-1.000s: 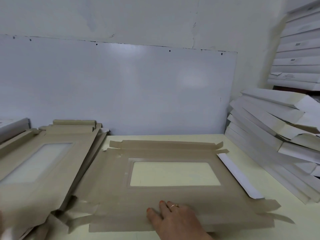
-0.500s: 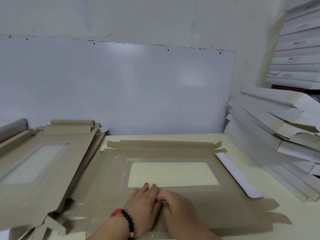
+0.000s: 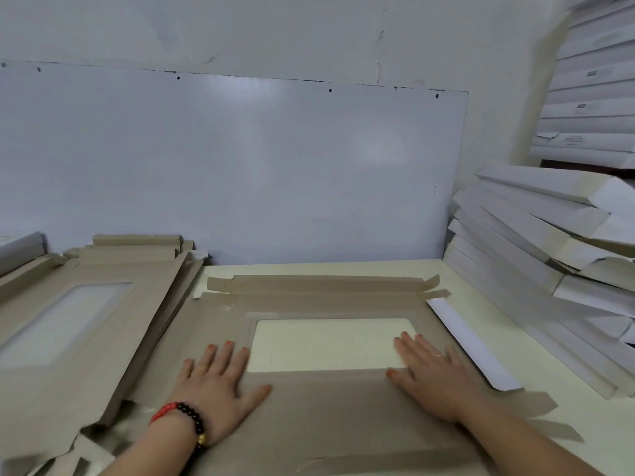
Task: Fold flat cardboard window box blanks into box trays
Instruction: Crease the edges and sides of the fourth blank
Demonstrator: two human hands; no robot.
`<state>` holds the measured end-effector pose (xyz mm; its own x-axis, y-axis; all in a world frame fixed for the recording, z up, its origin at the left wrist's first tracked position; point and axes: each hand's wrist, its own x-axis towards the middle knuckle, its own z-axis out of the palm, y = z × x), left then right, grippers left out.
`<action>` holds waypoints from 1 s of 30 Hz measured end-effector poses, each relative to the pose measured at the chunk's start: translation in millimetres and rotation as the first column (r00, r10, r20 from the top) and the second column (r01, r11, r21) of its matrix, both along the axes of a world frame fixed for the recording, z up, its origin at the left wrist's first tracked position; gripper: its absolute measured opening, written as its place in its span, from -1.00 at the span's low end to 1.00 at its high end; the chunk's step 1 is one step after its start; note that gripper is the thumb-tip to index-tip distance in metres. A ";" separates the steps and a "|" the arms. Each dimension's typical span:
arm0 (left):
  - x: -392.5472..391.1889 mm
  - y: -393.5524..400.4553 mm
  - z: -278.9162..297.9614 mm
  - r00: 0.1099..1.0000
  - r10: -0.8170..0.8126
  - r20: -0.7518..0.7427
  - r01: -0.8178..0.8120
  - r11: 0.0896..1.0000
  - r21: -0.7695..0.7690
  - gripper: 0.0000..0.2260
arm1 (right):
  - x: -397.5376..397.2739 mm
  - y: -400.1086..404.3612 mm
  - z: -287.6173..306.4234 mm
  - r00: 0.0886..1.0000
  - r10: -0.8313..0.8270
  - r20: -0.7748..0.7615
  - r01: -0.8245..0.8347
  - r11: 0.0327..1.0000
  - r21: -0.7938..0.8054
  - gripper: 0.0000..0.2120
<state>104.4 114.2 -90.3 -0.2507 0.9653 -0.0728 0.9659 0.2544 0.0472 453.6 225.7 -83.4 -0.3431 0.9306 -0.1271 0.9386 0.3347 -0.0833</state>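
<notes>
blank (image 3: 330, 417), flat on table (image 3: 536, 341); left hand (image 3: 220, 383) and right hand (image 3: 436, 376) pressed flat, fingers straight, flanking its window (image 3: 330, 343). step: flattening; next, raise side flaps.

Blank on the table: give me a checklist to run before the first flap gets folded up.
1. Blank lies flat on the table, brown side up: ok.
2. Left hand presses flat beside the window: ok.
3. Right hand presses flat at the window's other end: ok.
4. Far flaps free of the stack of blanks at left: ok.
5. Right-side flap lying flat: not ok, it shows its white side.
6. Near flaps free: cannot tell, partly out of frame.
</notes>
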 end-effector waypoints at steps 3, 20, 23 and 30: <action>-31.0 -1.6 0.8 0.997 0.078 -0.003 -0.078 0.997 -0.018 -0.17 | 32.9 11.1 2.9 0.996 -0.091 -0.023 0.091 0.996 -0.002 -0.28; -59.4 -12.7 8.7 0.944 0.329 0.015 -0.328 0.944 -0.035 -0.14 | 107.6 4.9 10.5 0.803 -0.596 0.003 0.570 0.770 0.287 -0.57; -44.6 -15.2 18.8 0.939 0.344 -0.031 -0.345 0.938 -0.041 -0.17 | 108.3 6.3 11.9 0.817 -0.569 -0.089 0.571 0.780 0.256 -0.62; -20.7 -47.6 33.5 0.965 0.238 -0.109 -0.246 0.966 -0.074 -0.14 | 132.5 -8.1 3.5 0.907 -0.395 -0.145 0.420 0.856 0.302 -0.59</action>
<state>83.7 66.6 -56.9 -0.4861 0.8661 -0.1165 0.8739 0.4799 -0.0778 586.1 217.5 -79.9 0.0793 0.9744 0.2106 0.9919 -0.0562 -0.1135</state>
